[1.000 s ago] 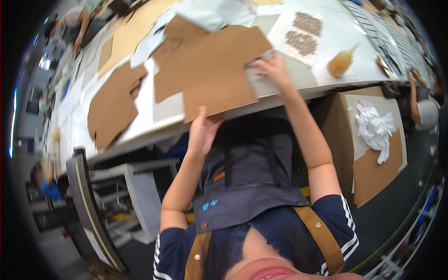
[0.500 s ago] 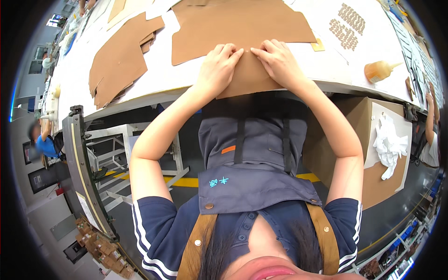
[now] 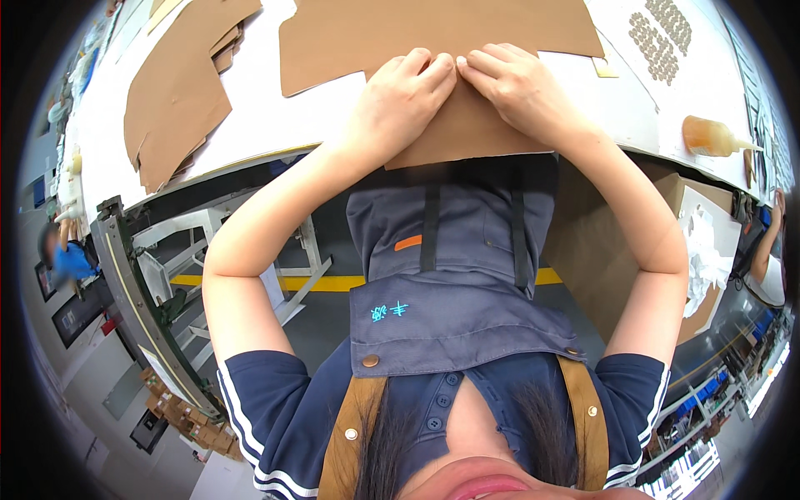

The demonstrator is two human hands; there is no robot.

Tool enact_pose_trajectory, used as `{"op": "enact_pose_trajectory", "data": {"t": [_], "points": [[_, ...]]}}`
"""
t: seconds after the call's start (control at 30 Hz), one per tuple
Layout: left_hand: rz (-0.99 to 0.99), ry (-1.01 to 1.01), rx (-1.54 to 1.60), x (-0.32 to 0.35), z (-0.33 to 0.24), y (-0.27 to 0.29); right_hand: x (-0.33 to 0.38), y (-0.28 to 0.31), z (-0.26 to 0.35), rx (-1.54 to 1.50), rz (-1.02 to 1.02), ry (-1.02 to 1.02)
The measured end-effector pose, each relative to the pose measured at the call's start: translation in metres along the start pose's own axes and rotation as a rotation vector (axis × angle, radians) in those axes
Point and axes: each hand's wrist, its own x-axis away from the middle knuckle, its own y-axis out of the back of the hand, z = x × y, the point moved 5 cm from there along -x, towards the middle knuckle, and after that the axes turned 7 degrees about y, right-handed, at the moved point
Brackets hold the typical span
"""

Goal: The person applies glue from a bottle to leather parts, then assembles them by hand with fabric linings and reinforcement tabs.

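Observation:
A large flat brown cardboard sheet [image 3: 367, 33] lies on the white table [image 3: 275, 125], its near part hanging over the table's front edge. My left hand [image 3: 400, 104] and my right hand [image 3: 512, 87] lie side by side on that near part, fingertips touching each other and pressed down on the cardboard. Neither hand wraps around anything; the fingers are curled and flat on the sheet.
A stack of cut cardboard pieces [image 3: 171, 100] lies at the left of the table. Right of my hands are a glue bottle [image 3: 712, 137] and a patch of small brown pieces [image 3: 662, 37]. A cardboard box with white paper [image 3: 700, 250] stands below right. Another person [image 3: 67, 254] is far left.
My hands came from apart at the table's edge to together on the cardboard sheet, which now lies closer to me, over the table edge. The view has tilted nearer to the table.

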Motion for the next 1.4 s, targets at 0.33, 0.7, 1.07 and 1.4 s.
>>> {"op": "enact_pose_trajectory", "data": {"t": [0.33, 0.7, 1.07, 1.4], "points": [[0.021, -0.002, 0.003, -0.001, 0.002, 0.005, -0.002, -0.003, -0.009, -0.066, 0.024, 0.095], [-0.008, 0.039, 0.050, 0.000, -0.002, 0.005, -0.005, -0.001, -0.005, -0.014, 0.075, 0.109], [0.028, 0.084, 0.058, 0.005, -0.003, 0.008, 0.003, -0.002, -0.024, -0.220, 0.058, -0.040], [0.105, 0.017, 0.006, -0.004, -0.007, 0.004, -0.020, -0.002, -0.029, -0.163, 0.300, 0.307]]}}
